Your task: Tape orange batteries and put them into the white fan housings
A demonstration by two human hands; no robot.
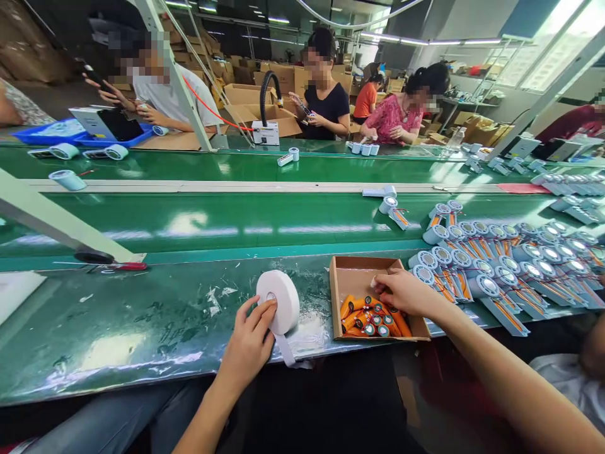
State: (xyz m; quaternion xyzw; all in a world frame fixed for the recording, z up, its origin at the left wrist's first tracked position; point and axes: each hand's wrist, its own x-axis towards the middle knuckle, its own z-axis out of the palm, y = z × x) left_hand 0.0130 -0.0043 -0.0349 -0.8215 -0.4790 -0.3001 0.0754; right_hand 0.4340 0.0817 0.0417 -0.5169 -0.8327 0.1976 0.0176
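Note:
A large roll of white tape (287, 302) stands on edge near the bench's front, its loose end hanging toward the bench edge. My left hand (250, 340) grips the roll's near side, with fingertips at its core. To the right sits an open cardboard box (336, 296) with several orange cylindrical batteries (363, 318) inside. My right hand (401, 291) reaches over the box's right side, its fingers closed together above the batteries. Something small and whitish shows at its fingertips; I cannot tell what it is.
Rows of grey-white round-headed housings with orange batteries (501, 265) crowd the bench to the right. A green conveyor belt (265, 217) runs behind. A slanted metal post (61, 217) and a red-handled tool (130, 266) stand left. Several people work across the line.

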